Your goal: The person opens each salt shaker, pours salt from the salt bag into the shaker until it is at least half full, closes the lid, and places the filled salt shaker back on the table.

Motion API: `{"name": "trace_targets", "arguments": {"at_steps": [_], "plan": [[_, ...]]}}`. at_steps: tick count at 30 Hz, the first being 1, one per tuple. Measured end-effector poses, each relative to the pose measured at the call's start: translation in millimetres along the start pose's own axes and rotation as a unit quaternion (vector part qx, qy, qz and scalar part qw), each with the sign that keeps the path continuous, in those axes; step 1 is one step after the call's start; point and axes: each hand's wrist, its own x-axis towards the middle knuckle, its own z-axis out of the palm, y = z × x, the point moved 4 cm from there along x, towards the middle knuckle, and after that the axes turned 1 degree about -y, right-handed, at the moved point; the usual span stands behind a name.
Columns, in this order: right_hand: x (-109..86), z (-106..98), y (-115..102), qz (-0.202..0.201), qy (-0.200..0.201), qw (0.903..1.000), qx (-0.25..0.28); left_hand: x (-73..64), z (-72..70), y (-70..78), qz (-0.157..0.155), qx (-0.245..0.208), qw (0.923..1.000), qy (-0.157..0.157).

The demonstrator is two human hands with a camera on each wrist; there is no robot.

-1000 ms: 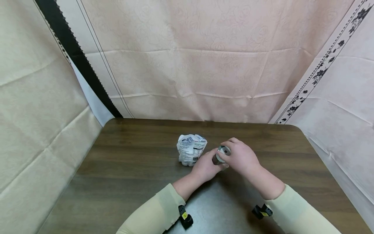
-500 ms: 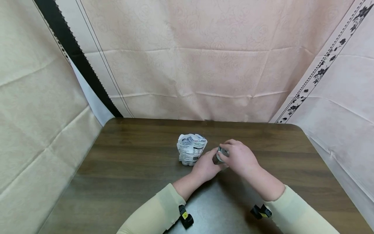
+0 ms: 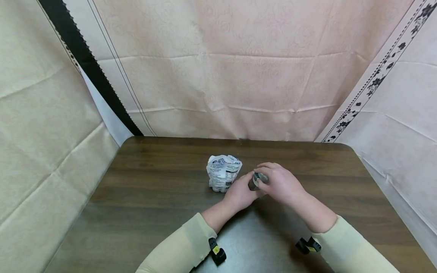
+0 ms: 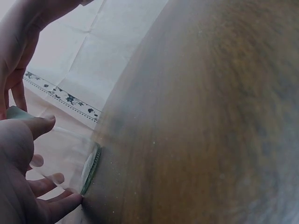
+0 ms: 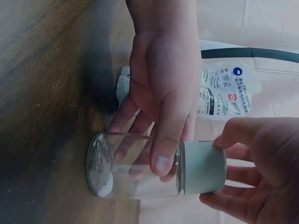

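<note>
A clear glass jar (image 5: 102,170) with white residue at its bottom stands on the table, with a pale green lid (image 5: 204,168) on its mouth. My left hand (image 3: 240,193) grips the jar's body, thumb on the near side and fingers round the back, as the right wrist view shows. The fingers and thumb of my right hand (image 3: 281,184) hold the lid from above. In the left wrist view, the jar's base (image 4: 91,170) touches the wood, while the left hand (image 4: 23,172) partly hides the lid. Between the hands in the head view, most of the jar is covered.
Just left of the jar stands a crumpled white printed bag (image 3: 223,173), close to my left hand. The brown wooden table (image 3: 153,212) ends at a far edge, with pale cloth (image 3: 218,83) hanging behind it and on both sides.
The right hand's fingers have shifted slightly around the lid, and its wrist has turned a little. My left hand stays in place on the jar, and the bag has not moved.
</note>
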Motion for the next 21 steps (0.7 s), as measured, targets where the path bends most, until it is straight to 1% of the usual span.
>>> {"name": "trace_targets", "arguments": {"at_steps": [4, 8, 11, 13, 16, 18, 21], "plan": [[0.5, 0, 4, -0.038, -0.008, 0.9992, 0.011, -0.1, 0.1, -0.6, 0.001, -0.004, 1.0000, 0.001], [1.3, 0, 10, -0.083, -0.024, 0.9957, 0.033, -0.8, 0.5, -1.1, 0.000, -0.012, 0.9999, 0.003], [1.5, -1, 14, -0.099, -0.039, 0.9928, 0.055, -1.1, 0.9, -1.5, -0.002, -0.019, 0.9998, 0.002], [0.8, -1, 16, -0.098, -0.047, 0.9919, 0.065, -1.0, 1.3, -1.7, -0.003, -0.023, 0.9997, 0.000], [-0.8, -1, 18, -0.076, -0.052, 0.9925, 0.080, -1.2, 1.5, -1.6, -0.006, -0.023, 0.9997, -0.003], [-1.5, -1, 19, -0.060, -0.044, 0.9940, 0.081, -1.4, 1.5, -1.2, -0.007, -0.020, 0.9998, -0.003], [-0.2, -2, 17, -0.033, -0.018, 0.9968, 0.070, -1.9, 1.5, -0.8, -0.007, -0.018, 0.9998, -0.002]]}}
